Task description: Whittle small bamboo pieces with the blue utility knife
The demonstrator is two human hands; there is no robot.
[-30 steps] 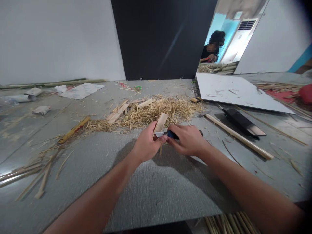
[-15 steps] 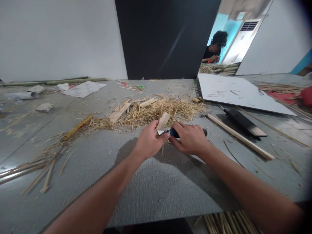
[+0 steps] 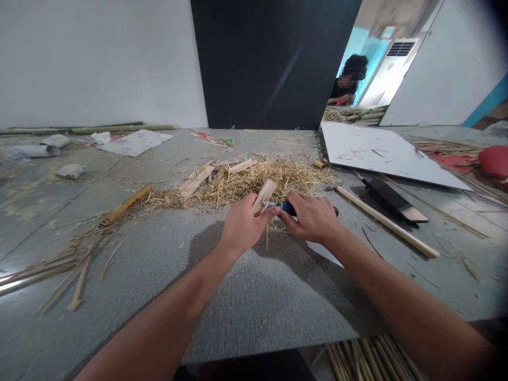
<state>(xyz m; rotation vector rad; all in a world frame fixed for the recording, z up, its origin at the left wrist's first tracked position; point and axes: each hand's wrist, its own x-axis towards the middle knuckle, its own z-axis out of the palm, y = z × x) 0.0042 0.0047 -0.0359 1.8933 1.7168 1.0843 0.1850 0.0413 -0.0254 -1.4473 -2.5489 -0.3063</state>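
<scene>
My left hand (image 3: 243, 222) is closed around a short flat strip of pale wood or bamboo (image 3: 265, 196), whose upper end sticks up out of the fist. In my right hand (image 3: 315, 216) is a knife with a dark blue and black handle (image 3: 288, 208). Its blade lies against the strip, and my left thumb presses close to where blade and handle meet. A thin shaving (image 3: 267, 237) hangs below the hands. Right behind them spreads a heap of straw-coloured shavings (image 3: 273, 177), with several flat pale pieces (image 3: 197, 181) on its left part.
A yellow stick (image 3: 127, 205) lies at left, with loose strips (image 3: 81, 283) nearer. On the right are a pale rod (image 3: 391, 225), a black flat object (image 3: 391, 198) and a white board (image 3: 384, 153). Bundled sticks (image 3: 369, 360) lie at the front edge. Another person (image 3: 349, 79) sits beyond the dark panel (image 3: 270, 63).
The blade has turned and now lies flatter against the strip, and the strip leans a little more. Both hands stay almost in place; the view has shifted slightly.
</scene>
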